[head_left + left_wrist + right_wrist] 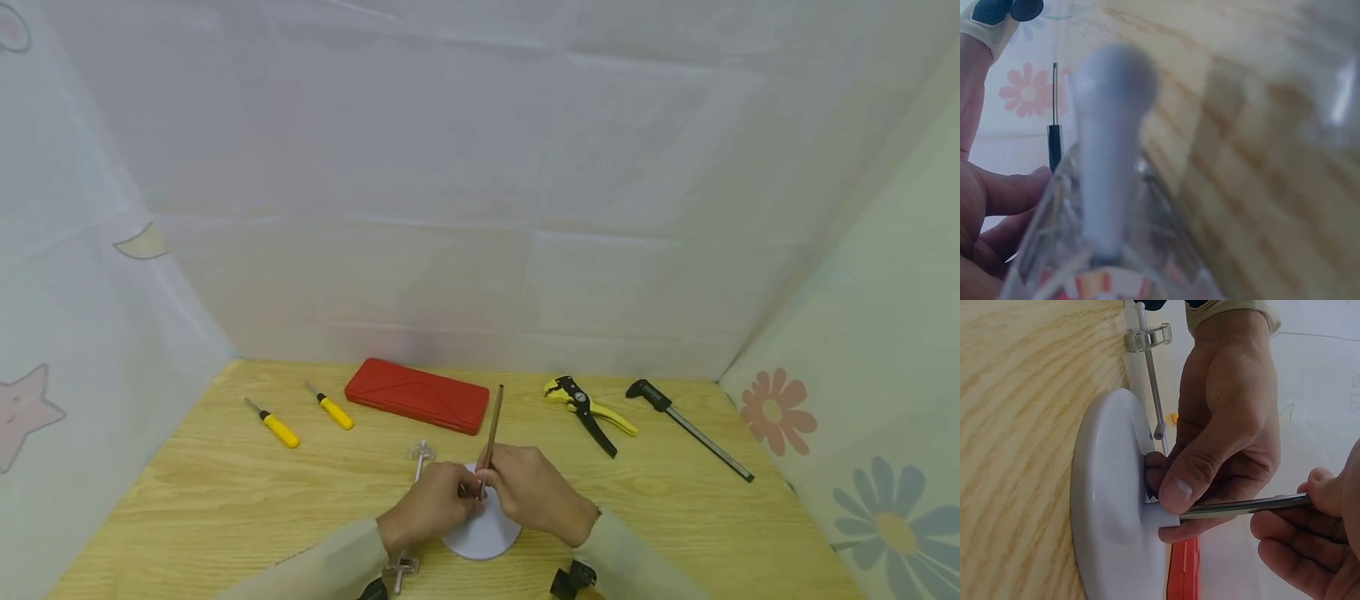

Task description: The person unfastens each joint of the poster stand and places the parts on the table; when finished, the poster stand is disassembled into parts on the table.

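Note:
A white round base (487, 540) sits on the wooden table, partly covered by both hands. My left hand (429, 507) pinches the short white collar (1161, 515) that rises from its middle. A slim metal rod (495, 421) leans upward, and my right hand (536, 490) grips it between thumb and fingers. In the right wrist view the lower end of the rod meets the collar; how deep it sits is hidden. Left of the base lies a white rod (420, 463) with clear clips, whose knobbed end (1113, 81) looms blurred in the left wrist view.
Behind the hands lies a red case (417, 396). Two yellow-handled screwdrivers (281, 430) are at the left. Yellow-and-black wire strippers (588, 410) and a black-headed caliper (693, 429) lie at the right. Hanging fabric walls (465, 208) surround the table.

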A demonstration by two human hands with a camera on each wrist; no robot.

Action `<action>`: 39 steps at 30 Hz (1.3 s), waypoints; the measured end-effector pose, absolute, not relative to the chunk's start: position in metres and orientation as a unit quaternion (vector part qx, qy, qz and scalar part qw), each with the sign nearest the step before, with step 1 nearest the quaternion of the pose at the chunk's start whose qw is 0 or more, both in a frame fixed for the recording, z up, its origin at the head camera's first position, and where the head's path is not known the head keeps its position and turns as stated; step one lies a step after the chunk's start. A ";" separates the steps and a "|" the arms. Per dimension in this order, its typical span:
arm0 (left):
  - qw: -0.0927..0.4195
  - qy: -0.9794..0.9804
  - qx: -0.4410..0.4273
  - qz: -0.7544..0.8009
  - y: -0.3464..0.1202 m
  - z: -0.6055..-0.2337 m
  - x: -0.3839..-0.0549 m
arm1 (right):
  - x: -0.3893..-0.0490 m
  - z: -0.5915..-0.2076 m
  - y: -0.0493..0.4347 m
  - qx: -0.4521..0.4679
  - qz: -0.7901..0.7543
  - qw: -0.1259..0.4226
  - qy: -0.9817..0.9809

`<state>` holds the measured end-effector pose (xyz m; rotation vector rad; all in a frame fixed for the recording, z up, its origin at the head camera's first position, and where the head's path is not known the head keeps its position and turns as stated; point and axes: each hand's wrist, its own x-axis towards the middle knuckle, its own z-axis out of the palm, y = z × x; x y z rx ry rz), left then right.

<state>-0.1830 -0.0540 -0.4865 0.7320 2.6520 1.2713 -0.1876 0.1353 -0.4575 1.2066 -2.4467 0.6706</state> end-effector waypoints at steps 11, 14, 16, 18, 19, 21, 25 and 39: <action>0.047 0.874 0.242 0.419 -0.054 -0.485 -0.182 | -0.189 -0.457 0.135 0.419 0.244 0.160 -0.860; 0.056 0.875 0.234 0.420 -0.055 -0.485 -0.180 | -0.188 -0.458 0.133 0.427 0.233 0.165 -0.858; 0.060 0.874 0.231 0.423 -0.056 -0.485 -0.180 | -0.187 -0.460 0.131 0.430 0.226 0.172 -0.857; 0.059 0.875 0.231 0.422 -0.057 -0.485 -0.180 | -0.187 -0.461 0.131 0.429 0.224 0.183 -0.855; 0.057 0.874 0.233 0.423 -0.057 -0.485 -0.180 | -0.188 -0.462 0.130 0.427 0.228 0.187 -0.854; 0.056 0.874 0.233 0.423 -0.056 -0.485 -0.180 | -0.189 -0.463 0.130 0.425 0.238 0.190 -0.852; 0.060 0.874 0.232 0.424 -0.056 -0.486 -0.181 | -0.190 -0.465 0.129 0.419 0.255 0.189 -0.851; 0.053 0.877 0.232 0.417 -0.051 -0.488 -0.180 | -0.188 -0.464 0.131 0.404 0.243 0.199 -0.859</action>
